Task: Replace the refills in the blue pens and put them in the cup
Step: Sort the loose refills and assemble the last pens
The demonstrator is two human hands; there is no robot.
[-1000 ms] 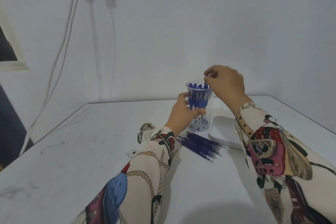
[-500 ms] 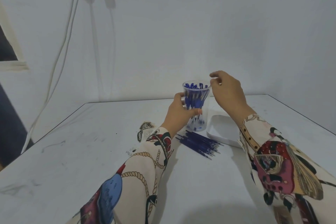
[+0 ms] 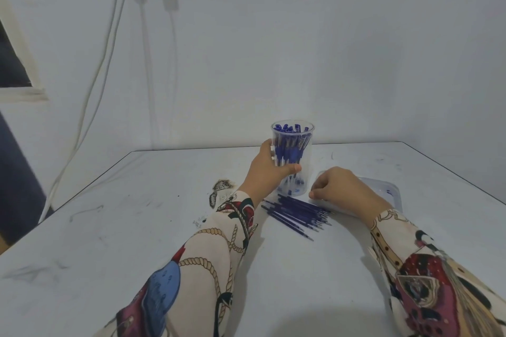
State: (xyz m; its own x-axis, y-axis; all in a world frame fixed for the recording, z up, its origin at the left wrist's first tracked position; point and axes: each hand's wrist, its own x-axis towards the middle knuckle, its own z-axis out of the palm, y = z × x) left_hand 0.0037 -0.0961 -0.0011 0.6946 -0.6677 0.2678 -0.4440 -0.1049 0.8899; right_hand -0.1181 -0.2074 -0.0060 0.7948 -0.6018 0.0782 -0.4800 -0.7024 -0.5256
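A clear plastic cup (image 3: 299, 145) stands on the white table, filled with several blue pens (image 3: 289, 149). My left hand (image 3: 267, 172) grips the cup round its lower left side. In front of the cup lies a pile of several dark blue refills (image 3: 295, 212). My right hand (image 3: 339, 190) is low over the table just right of the cup, its fingers curled, fingertips close to the far end of the refill pile. Whether it pinches a refill cannot be made out.
A shallow white tray (image 3: 394, 194) sits to the right of the cup, partly hidden by my right hand. A dark scuffed patch (image 3: 221, 189) marks the table left of my left wrist. Cables (image 3: 95, 85) hang down the wall at left.
My right hand has come down from the cup's rim to the table beside the refills. My left hand keeps its hold on the cup.
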